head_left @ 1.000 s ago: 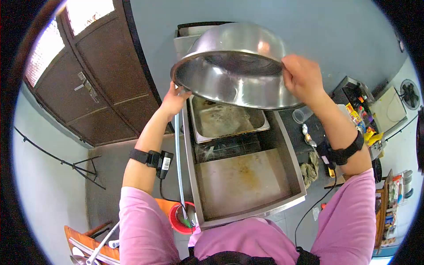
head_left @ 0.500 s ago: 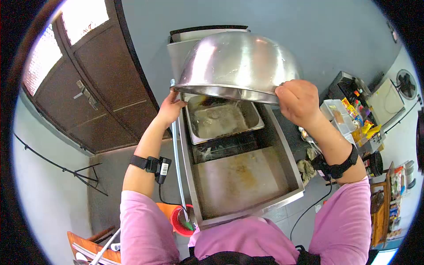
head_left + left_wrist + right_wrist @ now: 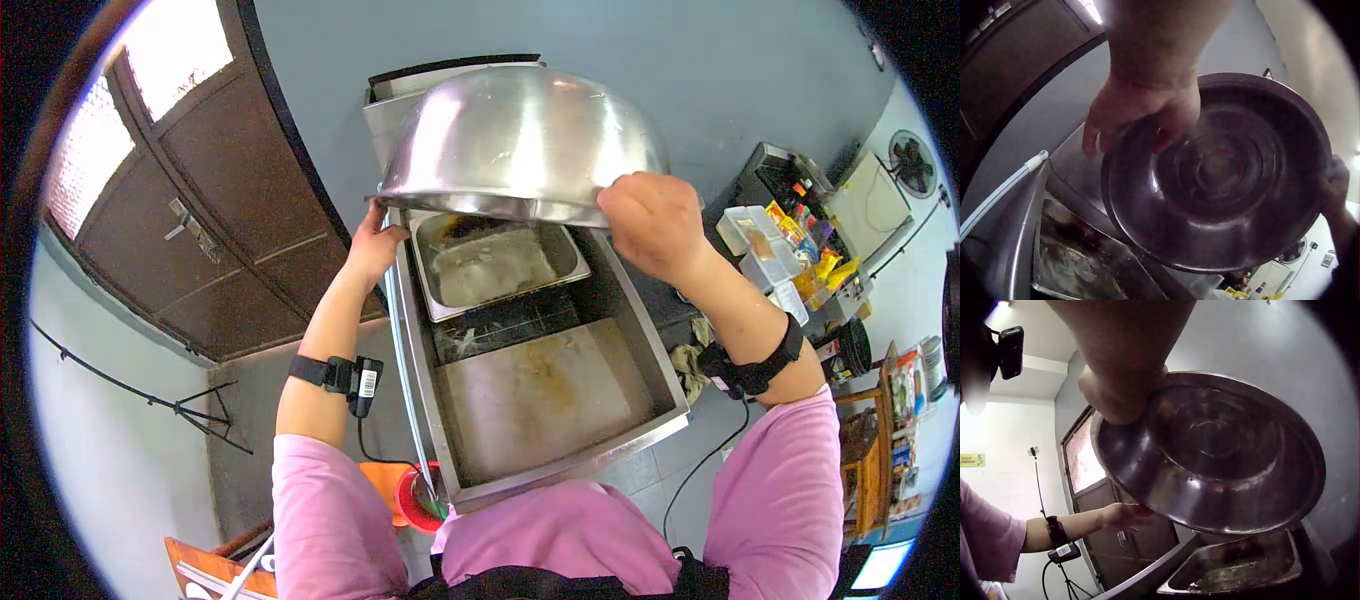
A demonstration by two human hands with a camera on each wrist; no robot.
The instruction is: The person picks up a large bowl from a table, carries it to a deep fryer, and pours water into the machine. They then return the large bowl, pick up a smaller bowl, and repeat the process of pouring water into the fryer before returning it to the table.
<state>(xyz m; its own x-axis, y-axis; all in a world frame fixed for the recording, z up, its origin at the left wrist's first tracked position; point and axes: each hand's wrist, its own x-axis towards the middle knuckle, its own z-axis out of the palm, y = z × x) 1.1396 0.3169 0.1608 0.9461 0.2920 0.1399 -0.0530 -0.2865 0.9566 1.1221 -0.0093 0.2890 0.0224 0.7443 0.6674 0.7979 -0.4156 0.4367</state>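
A large stainless steel basin (image 3: pixel 525 140) is held up, tilted, its rounded outside facing the head camera and its mouth turned down and away. My right hand (image 3: pixel 655 228) grips the near right rim with curled fingers. At the left rim my left hand (image 3: pixel 376 248) holds the edge, thumb and fingers on either side of the wall in the left wrist view. Both wrist views look into the bare inside of the basin (image 3: pixel 1229 206). Below it, a rectangular metal pan (image 3: pixel 495 275) with brown stains sits in the far part of a deep steel sink (image 3: pixel 540 400).
A pale hose (image 3: pixel 400 350) runs along the sink's left side to a red bucket (image 3: pixel 412 500) on the floor. To the right are plastic containers (image 3: pixel 765 245), a crumpled cloth (image 3: pixel 690 370) and colourful packets. Brown double doors (image 3: pixel 170 200) stand at the left.
The basin has tipped over, so its outside faces the head camera where its inside showed a second ago. It has shifted slightly left. Both hands have kept their hold.
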